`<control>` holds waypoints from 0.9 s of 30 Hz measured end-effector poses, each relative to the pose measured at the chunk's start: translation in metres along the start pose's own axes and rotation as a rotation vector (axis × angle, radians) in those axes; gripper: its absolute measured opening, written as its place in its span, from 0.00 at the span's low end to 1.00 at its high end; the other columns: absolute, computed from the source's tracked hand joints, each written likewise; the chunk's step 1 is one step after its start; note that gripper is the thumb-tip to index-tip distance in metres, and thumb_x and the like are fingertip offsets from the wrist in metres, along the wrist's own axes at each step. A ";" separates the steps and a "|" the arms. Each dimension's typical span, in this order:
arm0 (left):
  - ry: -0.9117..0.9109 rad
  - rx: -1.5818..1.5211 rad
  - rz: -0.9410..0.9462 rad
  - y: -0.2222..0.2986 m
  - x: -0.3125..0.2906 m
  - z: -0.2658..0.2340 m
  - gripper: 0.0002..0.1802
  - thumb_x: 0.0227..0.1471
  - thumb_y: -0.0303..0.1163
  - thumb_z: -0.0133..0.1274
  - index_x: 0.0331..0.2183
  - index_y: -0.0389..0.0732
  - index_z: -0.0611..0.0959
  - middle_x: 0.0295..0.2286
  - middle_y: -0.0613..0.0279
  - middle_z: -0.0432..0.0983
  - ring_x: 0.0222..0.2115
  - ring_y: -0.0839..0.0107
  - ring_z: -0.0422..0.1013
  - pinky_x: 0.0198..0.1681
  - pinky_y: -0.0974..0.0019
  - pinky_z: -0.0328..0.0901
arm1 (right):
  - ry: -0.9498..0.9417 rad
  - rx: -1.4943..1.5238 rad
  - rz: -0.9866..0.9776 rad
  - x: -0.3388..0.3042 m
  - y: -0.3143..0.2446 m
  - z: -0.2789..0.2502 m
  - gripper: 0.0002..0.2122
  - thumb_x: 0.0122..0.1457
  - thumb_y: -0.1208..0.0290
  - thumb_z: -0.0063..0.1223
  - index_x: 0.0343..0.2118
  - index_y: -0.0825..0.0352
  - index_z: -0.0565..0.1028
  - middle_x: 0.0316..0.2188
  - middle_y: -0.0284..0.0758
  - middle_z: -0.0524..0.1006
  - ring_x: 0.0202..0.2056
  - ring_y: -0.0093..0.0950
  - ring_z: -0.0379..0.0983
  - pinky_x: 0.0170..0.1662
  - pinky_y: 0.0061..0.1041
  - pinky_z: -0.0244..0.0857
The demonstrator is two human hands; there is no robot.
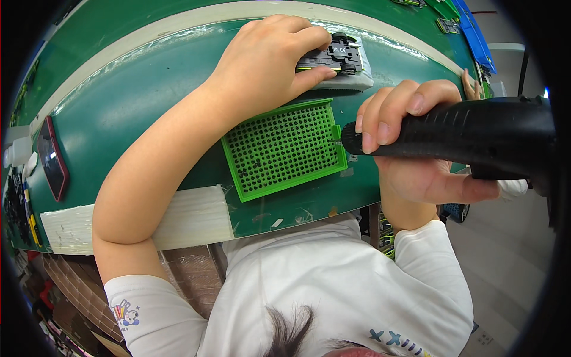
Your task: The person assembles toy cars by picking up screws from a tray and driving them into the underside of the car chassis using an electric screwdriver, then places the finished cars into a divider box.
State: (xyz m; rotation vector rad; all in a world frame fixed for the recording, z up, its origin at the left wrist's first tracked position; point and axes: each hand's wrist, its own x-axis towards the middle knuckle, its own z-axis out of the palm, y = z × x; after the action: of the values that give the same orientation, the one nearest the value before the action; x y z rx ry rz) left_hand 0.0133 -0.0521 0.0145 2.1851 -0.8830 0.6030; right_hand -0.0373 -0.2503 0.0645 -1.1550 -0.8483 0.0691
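My left hand (273,56) grips an upside-down toy car (342,52), its black underside and wheels facing up. Beneath the car lies a pale padded block (357,80). My right hand (416,125) is wrapped round a black electric screwdriver (476,131), held sideways. The thin bit of the screwdriver points left and reaches the right edge of a bright green tray (292,184). Rows of holes cover the tray, most with small dark screws in them; a few dark bits lie loose near its left side.
At the left of the green table (154,107) lies a phone (52,157) with a red case. Pale tape (190,217) covers part of the near edge. Along the far side runs a whitish strip (148,30). Another person's hand (471,84) shows at the right, near a blue bin (476,35).
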 end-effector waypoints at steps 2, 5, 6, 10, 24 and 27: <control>-0.001 0.002 0.000 0.000 0.000 0.000 0.17 0.43 0.37 0.64 0.35 0.40 0.79 0.35 0.56 0.76 0.37 0.56 0.71 0.40 0.58 0.67 | 0.012 0.004 0.004 -0.001 0.002 -0.001 0.48 0.38 0.17 0.36 0.41 0.67 0.65 0.25 0.35 0.72 0.20 0.24 0.69 0.27 0.26 0.65; 0.000 0.008 0.003 0.000 0.000 -0.001 0.17 0.43 0.37 0.64 0.35 0.40 0.79 0.35 0.56 0.76 0.37 0.56 0.71 0.40 0.59 0.67 | -0.017 -0.003 0.006 -0.001 0.006 -0.004 0.48 0.38 0.16 0.36 0.41 0.67 0.65 0.25 0.35 0.72 0.20 0.25 0.69 0.27 0.26 0.65; 0.003 0.010 0.007 0.000 0.000 -0.001 0.17 0.43 0.37 0.64 0.35 0.40 0.79 0.35 0.56 0.76 0.37 0.56 0.71 0.40 0.59 0.67 | -0.036 0.003 -0.009 0.000 0.007 -0.004 0.48 0.38 0.16 0.35 0.41 0.67 0.65 0.25 0.35 0.72 0.20 0.25 0.69 0.27 0.26 0.65; -0.021 -0.004 -0.011 0.001 0.001 -0.002 0.17 0.43 0.37 0.64 0.35 0.40 0.79 0.35 0.56 0.76 0.37 0.56 0.71 0.41 0.58 0.67 | -0.064 0.022 0.001 -0.001 0.007 -0.006 0.48 0.37 0.16 0.34 0.40 0.66 0.65 0.24 0.35 0.72 0.20 0.25 0.69 0.27 0.26 0.65; 0.090 -0.199 -0.220 0.031 0.026 -0.055 0.20 0.56 0.42 0.52 0.39 0.32 0.76 0.37 0.45 0.73 0.39 0.51 0.71 0.45 0.58 0.64 | 0.008 -0.077 0.006 -0.006 0.006 0.000 0.49 0.34 0.15 0.36 0.39 0.65 0.65 0.24 0.34 0.72 0.21 0.25 0.69 0.28 0.26 0.65; 0.058 -0.203 -0.320 0.021 0.015 -0.053 0.18 0.55 0.39 0.54 0.37 0.32 0.76 0.35 0.45 0.73 0.38 0.50 0.70 0.43 0.58 0.64 | 0.013 -0.084 0.007 -0.006 0.005 -0.004 0.49 0.34 0.15 0.36 0.39 0.65 0.65 0.24 0.34 0.72 0.22 0.25 0.69 0.28 0.26 0.65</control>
State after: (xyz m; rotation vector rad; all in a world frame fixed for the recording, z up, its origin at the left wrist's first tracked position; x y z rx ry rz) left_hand 0.0000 -0.0297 0.0674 2.0542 -0.5229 0.3989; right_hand -0.0371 -0.2534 0.0564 -1.2364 -0.8417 0.0318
